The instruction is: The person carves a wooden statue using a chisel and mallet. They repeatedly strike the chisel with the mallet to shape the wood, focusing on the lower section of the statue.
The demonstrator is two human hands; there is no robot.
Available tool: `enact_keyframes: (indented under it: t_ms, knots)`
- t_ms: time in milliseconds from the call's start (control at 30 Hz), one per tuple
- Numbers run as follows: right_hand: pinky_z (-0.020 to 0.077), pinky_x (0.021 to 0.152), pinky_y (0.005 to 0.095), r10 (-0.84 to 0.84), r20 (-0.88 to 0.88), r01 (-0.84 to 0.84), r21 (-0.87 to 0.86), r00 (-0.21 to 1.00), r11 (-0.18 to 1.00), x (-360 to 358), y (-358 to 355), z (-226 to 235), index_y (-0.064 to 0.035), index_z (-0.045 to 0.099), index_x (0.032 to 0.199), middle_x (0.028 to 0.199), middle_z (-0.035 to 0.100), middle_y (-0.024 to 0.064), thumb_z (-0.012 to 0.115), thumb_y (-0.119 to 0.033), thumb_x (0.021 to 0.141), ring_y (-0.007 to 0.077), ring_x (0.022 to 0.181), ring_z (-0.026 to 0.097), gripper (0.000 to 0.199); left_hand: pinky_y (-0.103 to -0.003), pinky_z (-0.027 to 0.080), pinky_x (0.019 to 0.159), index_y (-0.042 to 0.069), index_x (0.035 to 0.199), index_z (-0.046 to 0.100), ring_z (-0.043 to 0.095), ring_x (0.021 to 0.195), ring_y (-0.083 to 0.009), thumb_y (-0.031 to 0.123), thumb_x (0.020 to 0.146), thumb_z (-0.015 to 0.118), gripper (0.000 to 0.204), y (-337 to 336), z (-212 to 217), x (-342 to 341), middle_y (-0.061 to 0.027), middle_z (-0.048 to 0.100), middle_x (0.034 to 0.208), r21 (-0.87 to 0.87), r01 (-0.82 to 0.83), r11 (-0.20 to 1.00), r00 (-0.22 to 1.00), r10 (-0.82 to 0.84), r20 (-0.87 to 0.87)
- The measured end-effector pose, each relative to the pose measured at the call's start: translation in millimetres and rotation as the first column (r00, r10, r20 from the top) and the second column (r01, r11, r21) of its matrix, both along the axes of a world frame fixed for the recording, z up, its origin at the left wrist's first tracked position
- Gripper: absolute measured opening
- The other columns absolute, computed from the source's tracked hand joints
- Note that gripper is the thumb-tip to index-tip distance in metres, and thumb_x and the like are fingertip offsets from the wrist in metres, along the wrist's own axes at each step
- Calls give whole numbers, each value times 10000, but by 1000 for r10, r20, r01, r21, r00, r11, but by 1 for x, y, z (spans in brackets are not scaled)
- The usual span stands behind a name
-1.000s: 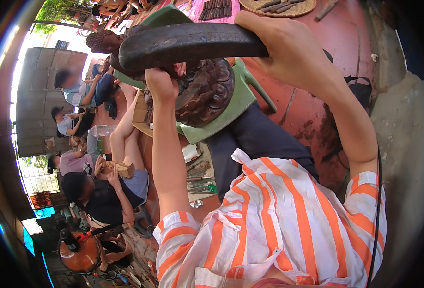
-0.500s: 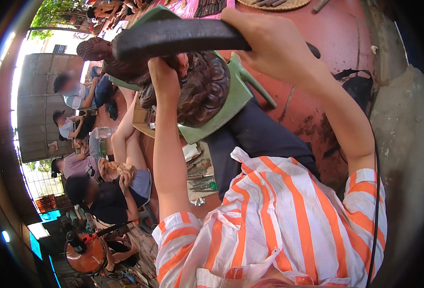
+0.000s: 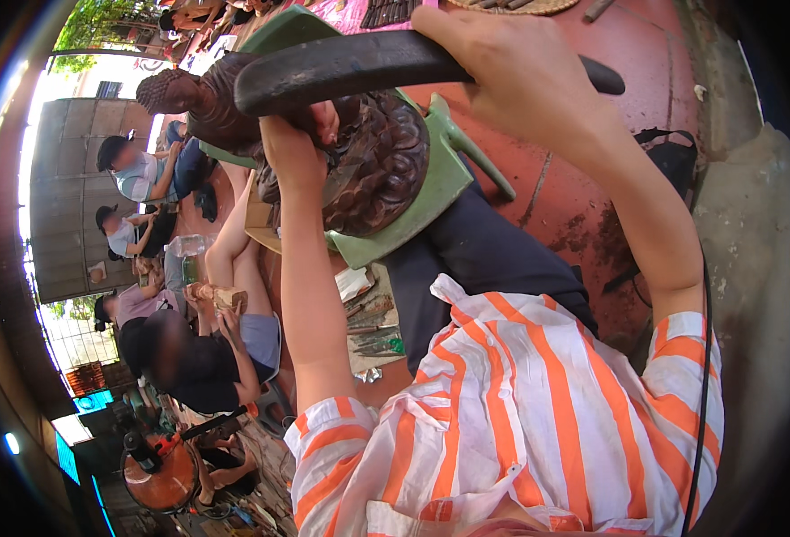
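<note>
A dark brown carved wooden statue (image 3: 382, 166) of a seated figure with a curled-hair head leans across a green plastic chair (image 3: 368, 247) in front of me. My right hand (image 3: 511, 76) is closed round a dark, slightly curved wooden club (image 3: 350, 73), held crosswise above the statue. The handle's end sticks out to the right of my fist. My left hand (image 3: 297, 148) is closed against the middle of the statue, its fingers bent. The club covers part of that hand, and I cannot make out what it grips.
To the left sits a person in black (image 3: 203, 358) holding a pale carved piece (image 3: 220, 295). Several others sit farther back. A clear plastic bottle (image 3: 189, 246) and an orange round-topped stool (image 3: 158, 483) are there too. A black bag (image 3: 668, 166) lies on the red tiles at right.
The club has shifted right and tilted, and more of its handle shows past my right fist. My left hand has slid slightly left on the statue. The person in black has moved the pale piece.
</note>
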State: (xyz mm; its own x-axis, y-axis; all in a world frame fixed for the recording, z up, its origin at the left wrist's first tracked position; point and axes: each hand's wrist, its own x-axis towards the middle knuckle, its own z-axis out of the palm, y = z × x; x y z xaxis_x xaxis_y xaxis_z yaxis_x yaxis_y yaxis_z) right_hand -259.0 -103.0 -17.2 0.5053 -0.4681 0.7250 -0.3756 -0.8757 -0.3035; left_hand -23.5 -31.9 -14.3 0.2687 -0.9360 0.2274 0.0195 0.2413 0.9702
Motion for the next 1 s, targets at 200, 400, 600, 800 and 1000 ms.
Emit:
enact_keyframes:
  t_ms: [200,400,600,800,1000]
  knots:
    - [482,694,449,88,-94,-64,235,992,970,-5,12,29,-18,512,1011,823,622,190,604,-35,736,384,814,622,291,-268,270,429,65,593,400,314,423,-139,505,971,257,597,7,3,8,-28,349,498,5,97,995,995,-97,9]
    - [485,655,442,77,14,-79,159,997,984,-15,14,21,-48,509,975,792,623,158,625,-30,708,360,788,630,292,-251,254,435,99,596,379,283,418,-108,459,996,295,545,34,27,38,-3,330,499,-55,399,915,906,-403,-130]
    - [480,673,442,160,6,-157,231,987,960,-12,21,30,-33,509,981,785,604,176,610,-18,714,375,800,617,285,-275,279,458,75,588,389,330,452,-140,464,964,307,547,35,21,23,-30,343,506,-144,254,956,966,-259,-11]
    - [478,660,442,176,36,-180,217,984,959,-13,27,37,-39,508,994,770,591,177,615,-23,720,378,784,614,295,-273,305,465,48,590,434,351,463,-148,469,925,323,550,24,4,13,-43,384,517,-104,203,974,979,-200,38]
    - [480,662,439,217,111,-236,195,970,952,-12,22,30,-49,527,1014,771,594,175,614,-18,721,374,777,614,308,-266,296,454,49,588,433,336,459,-150,427,951,276,546,24,2,6,-48,384,520,-59,237,970,959,-224,176]
